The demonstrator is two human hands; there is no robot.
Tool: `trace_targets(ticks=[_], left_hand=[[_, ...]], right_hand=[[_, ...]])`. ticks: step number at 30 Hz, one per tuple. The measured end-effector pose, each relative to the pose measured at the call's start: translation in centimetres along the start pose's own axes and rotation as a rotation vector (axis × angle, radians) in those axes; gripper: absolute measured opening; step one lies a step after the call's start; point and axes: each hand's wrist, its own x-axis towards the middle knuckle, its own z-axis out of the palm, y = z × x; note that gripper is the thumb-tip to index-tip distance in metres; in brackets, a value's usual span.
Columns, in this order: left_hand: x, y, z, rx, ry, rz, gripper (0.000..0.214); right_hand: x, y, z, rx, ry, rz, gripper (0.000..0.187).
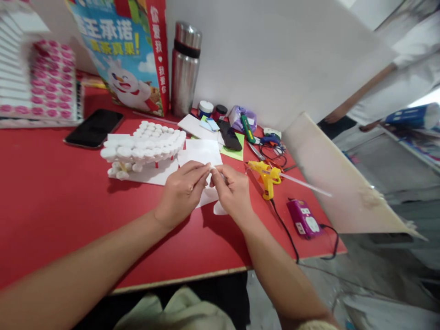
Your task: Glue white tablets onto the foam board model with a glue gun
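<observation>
My left hand (184, 190) and my right hand (233, 190) meet above the middle of the red table, fingertips pinched together on a small white piece (210, 167). Its kind is mostly hidden by my fingers. Beneath the hands lie white paper sheets (202, 149). Left of my left hand stands a white model (144, 146) built of rounded white pieces, with short red posts under it on a white base. To the right of my right hand, a yellow glue gun (266, 176) rests on the table with a glue stick poking from its back.
A purple power socket box (304, 219) sits at the right edge, with cords trailing. Behind are a steel flask (186, 68), small jars (205, 109), a green cutter (247, 128) and a printed bag (120, 55). A phone (94, 128) lies left. Another person (388, 91) stands beyond the partition.
</observation>
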Motion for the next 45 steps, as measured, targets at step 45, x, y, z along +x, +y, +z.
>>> trace_targets(ticks=[45], left_hand=[[1.7,-0.6,-1.8,-0.291,-0.302,-0.382,0.017]], right_hand=[[1.9,0.7,-1.4,1.402,-0.592,0.845,0.043]])
